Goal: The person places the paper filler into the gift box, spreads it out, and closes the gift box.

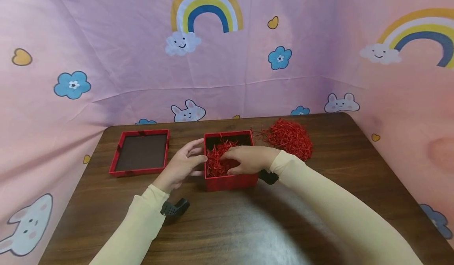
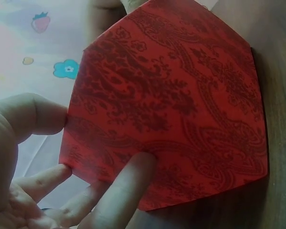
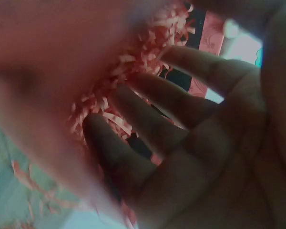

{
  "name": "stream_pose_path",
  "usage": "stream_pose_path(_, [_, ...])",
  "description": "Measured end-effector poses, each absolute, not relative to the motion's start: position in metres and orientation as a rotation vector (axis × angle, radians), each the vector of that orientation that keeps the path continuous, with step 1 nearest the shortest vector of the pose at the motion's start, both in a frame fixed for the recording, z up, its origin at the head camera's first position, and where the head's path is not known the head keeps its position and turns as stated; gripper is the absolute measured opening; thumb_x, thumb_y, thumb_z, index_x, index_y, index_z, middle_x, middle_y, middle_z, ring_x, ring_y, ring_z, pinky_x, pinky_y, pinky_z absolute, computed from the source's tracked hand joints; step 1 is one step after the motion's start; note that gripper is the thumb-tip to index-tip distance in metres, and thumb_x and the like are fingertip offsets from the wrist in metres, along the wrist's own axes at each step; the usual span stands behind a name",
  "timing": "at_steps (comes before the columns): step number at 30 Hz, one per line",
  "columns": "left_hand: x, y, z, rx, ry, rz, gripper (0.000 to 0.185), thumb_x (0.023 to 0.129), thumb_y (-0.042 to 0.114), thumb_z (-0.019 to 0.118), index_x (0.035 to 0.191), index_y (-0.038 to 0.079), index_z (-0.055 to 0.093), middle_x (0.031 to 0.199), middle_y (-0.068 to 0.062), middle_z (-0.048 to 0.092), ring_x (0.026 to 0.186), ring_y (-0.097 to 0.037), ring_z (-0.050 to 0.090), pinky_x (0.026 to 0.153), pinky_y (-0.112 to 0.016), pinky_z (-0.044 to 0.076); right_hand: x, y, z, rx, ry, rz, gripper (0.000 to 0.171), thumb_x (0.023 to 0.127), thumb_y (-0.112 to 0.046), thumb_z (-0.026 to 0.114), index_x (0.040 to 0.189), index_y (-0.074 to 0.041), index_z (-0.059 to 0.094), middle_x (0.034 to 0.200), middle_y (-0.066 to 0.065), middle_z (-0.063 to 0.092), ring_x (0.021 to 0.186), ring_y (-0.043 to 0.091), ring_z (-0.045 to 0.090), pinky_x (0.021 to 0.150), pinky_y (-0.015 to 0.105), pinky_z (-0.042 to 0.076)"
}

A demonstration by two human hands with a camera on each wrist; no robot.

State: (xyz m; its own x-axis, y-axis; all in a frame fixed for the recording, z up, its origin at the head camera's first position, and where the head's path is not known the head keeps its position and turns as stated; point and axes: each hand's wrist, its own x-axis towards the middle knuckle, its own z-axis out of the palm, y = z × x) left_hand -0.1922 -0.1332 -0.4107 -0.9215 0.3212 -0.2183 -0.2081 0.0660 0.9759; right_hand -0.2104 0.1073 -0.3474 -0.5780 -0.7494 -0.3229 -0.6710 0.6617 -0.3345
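A red box (image 1: 232, 183) with a dark inside stands without its cover on the table, partly filled with red shredded paper (image 1: 215, 163). Against its left wall rests my left hand (image 1: 181, 163), fingers spread. In the left wrist view, its fingertips (image 2: 143, 164) touch the box's patterned side (image 2: 171, 105). My right hand (image 1: 251, 158) reaches over the right wall into the box. Its spread fingers (image 3: 152, 95) press on the shredded paper in the right wrist view, and the near wall of the box blurs part of that view.
A shallow red lid (image 1: 142, 152) lies inside up at the left of the wooden table (image 1: 220, 229). Behind my right hand is a loose heap of red shredded paper (image 1: 291, 139), with stray strands toward the box. A printed cloth (image 1: 142, 52) hangs behind.
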Motion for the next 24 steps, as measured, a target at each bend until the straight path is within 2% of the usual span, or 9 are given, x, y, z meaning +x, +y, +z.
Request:
stream_pose_path(7, [-0.189,-0.133,-0.410,0.131,1.958,1.934,0.066,0.089,0.016,0.065,0.146,0.025,0.033,0.147,-0.013,0.035,0.123,-0.035,0.049,0.079,-0.049,0.054,-0.207,0.111,-0.343,-1.050,2.537,-0.298,0.055,0.088,-0.037,0.067,0.136,-0.018,0.051,0.137,-0.001,0.051,0.129,0.016,0.044,0.107,0.037,0.037])
stream_pose_path(18, [-0.188,-0.134,-0.414,0.108,1.972,1.915,0.066,0.089,0.020,0.066,0.146,0.027,0.033,0.147,-0.013,0.035,0.124,-0.035,0.048,0.083,-0.050,0.053,-0.207,0.092,-0.376,-1.101,2.458,-0.254,0.041,0.100,-0.040,0.042,0.130,-0.016,0.056,0.126,-0.001,0.058,0.121,0.014,0.051,0.104,0.033,0.039])
stream_pose_path(24, [-0.189,-0.134,-0.415,0.117,1.984,1.907,0.065,0.090,0.019,0.065,0.146,0.028,0.033,0.147,-0.014,0.035,0.124,-0.035,0.048,0.083,-0.050,0.053,-0.206,0.086,-0.380,-0.988,2.399,-0.270,0.050,0.101,-0.047,0.031,0.138,-0.020,0.049,0.138,-0.003,0.051,0.131,0.016,0.042,0.110,0.036,0.032])
